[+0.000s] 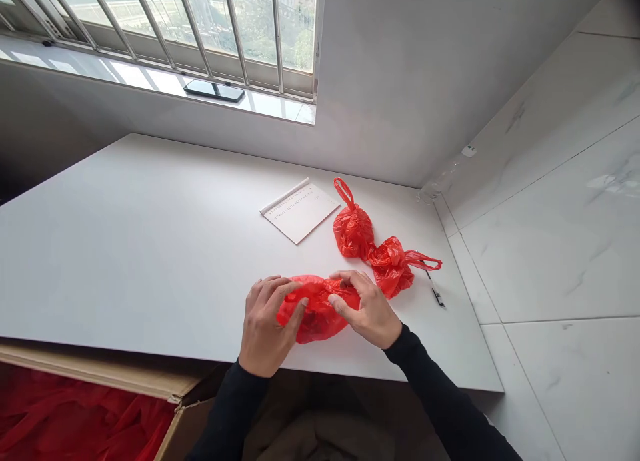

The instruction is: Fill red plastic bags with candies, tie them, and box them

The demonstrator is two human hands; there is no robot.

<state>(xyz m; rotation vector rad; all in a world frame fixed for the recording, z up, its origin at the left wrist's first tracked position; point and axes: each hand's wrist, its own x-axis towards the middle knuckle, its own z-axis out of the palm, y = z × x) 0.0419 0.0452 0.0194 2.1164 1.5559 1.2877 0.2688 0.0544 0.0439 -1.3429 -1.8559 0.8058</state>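
Observation:
A red plastic bag [320,317] lies near the front edge of the white table, bulging, with something dark faintly showing through it. My left hand [269,322] grips its left side, fingers curled over the top and thumb towards me. On the right side, my right hand [371,309] holds the gathered top of the same bag between thumb and bent fingers. Just beyond stand two knotted red bags, one upright bag [353,231] with its handle loop raised and another bag [393,266] whose loop points right. The contents of all three cannot be made out.
An open notebook or pad [301,211] lies behind the bags on the table [150,247]. A pen [437,291] rests at right. At lower left is a cardboard box [125,367] filled with red material. A phone [214,91] lies on the barred window's sill.

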